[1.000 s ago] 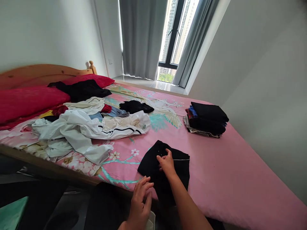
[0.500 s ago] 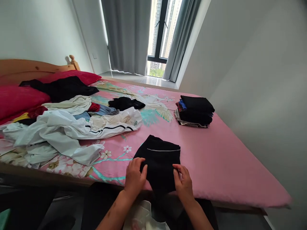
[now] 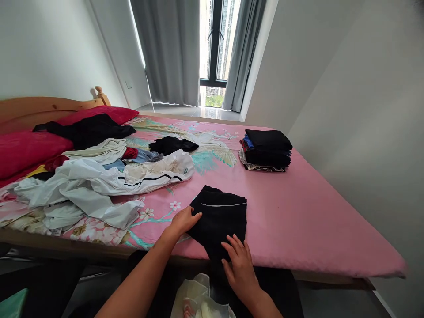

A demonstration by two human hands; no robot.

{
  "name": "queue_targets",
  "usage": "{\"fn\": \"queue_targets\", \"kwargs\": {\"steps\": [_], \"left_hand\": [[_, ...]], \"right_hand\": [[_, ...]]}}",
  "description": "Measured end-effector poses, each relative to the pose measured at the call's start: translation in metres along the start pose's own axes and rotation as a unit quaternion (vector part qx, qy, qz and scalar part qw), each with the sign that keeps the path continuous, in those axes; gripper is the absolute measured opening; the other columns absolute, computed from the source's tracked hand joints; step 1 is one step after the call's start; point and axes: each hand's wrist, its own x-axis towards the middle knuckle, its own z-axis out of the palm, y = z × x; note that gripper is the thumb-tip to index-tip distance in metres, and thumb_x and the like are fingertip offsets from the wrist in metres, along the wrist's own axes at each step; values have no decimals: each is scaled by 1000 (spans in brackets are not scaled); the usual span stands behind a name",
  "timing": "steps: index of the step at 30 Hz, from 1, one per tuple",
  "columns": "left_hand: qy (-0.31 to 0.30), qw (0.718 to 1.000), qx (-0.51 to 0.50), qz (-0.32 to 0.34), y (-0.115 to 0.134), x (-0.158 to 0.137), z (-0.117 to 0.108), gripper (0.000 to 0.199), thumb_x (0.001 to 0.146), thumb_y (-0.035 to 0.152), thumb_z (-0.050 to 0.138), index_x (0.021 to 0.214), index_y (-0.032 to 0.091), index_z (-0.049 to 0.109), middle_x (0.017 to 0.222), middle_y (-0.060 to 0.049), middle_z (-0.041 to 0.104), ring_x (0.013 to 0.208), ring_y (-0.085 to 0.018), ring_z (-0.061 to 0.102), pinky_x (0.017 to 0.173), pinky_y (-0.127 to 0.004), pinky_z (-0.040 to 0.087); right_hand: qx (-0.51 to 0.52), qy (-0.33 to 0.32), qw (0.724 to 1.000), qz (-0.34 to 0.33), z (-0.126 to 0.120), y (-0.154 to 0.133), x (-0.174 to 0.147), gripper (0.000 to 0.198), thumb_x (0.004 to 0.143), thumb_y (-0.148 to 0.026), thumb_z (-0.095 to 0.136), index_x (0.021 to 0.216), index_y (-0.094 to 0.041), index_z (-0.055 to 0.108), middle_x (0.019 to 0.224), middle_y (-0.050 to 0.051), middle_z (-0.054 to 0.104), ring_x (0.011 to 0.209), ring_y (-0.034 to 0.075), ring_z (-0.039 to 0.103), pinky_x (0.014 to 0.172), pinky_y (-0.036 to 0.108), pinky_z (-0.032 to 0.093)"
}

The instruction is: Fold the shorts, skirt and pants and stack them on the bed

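Observation:
In front of me on the near edge of the bed lies a partly folded black garment (image 3: 222, 216) with a thin pale line across its upper part. A narrower dark part of it hangs toward the bed's edge. My left hand (image 3: 184, 220) is closed on the garment's left side, thumb on top and the other fingertips partly hidden at the edge. Flat on the lower right of the cloth rests my right hand (image 3: 240, 260), fingers spread, gripping nothing.
A neat stack of folded clothes (image 3: 266, 151) sits on the pink bed sheet (image 3: 314, 221) at the right. To the left are loose white clothes (image 3: 99, 181), a small black garment (image 3: 172, 145), and another black garment (image 3: 96, 130) over red pillows (image 3: 33, 148).
My left hand has shifted slightly up along the garment's left side. My right hand has left the right edge, moved lower and inward, and flattened onto the cloth.

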Motion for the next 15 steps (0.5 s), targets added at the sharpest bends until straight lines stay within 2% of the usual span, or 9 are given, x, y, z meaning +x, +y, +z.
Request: {"fn": "queue_targets", "kwargs": {"steps": [4, 8, 15], "left_hand": [[-2, 1000, -5, -17, 5, 21, 6, 47, 69, 51, 61, 101, 16, 63, 107, -12, 68, 100, -29, 61, 78, -31, 42], [-6, 1000, -6, -26, 8, 30, 10, 42, 63, 48, 65, 91, 17, 65, 98, -10, 70, 92, -29, 64, 70, -29, 43], [18, 1000, -11, -23, 6, 38, 13, 43, 64, 48, 65, 94, 18, 63, 102, -11, 68, 95, -29, 62, 72, -30, 42]], "right_hand": [[-5, -23, 1000, 13, 2, 1, -5, 46, 83, -16, 44, 128, -27, 48, 142, 2, 38, 136, 25, 25, 109, 54, 24], [0, -34, 999, 28, 0, 1, -6, 46, 83, -15, 44, 127, -26, 50, 142, 3, 37, 136, 25, 24, 109, 54, 24], [17, -28, 999, 35, -2, 1, -7, 46, 83, -15, 43, 128, -26, 49, 142, 4, 37, 136, 26, 25, 107, 55, 28]]}}
